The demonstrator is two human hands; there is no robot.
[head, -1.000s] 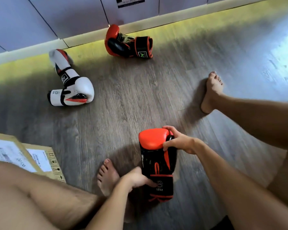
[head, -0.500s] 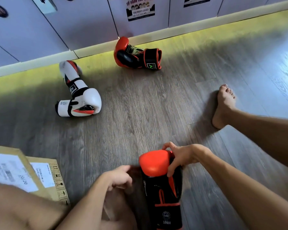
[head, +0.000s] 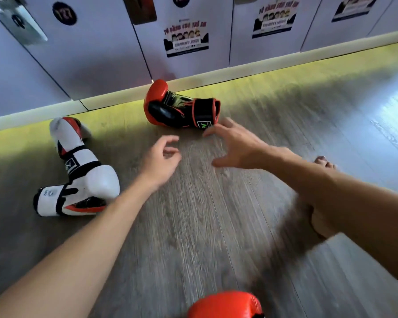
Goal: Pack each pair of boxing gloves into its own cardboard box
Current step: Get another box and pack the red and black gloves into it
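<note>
A black and orange boxing glove (head: 182, 110) lies on its side on the wood floor by the lockers. My right hand (head: 236, 144) is stretched out, fingers spread, its fingertips just short of that glove's cuff. My left hand (head: 161, 160) hovers empty beside it, fingers loosely curled. Two white gloves with red and black trim lie at the left, one (head: 78, 191) nearer me and one (head: 67, 136) behind it. The orange top of another black and orange glove (head: 225, 305) shows at the bottom edge. No cardboard box is in view.
A row of grey lockers (head: 90, 53) with posters runs along the back, above a pale plinth (head: 262, 67). My bare foot (head: 322, 161) and leg lie at the right on the wood floor (head: 216, 226).
Both hands let go of the black and orange glove near me and reached forward toward the one by the lockers. The view tilted up, and the cardboard boxes left the frame.
</note>
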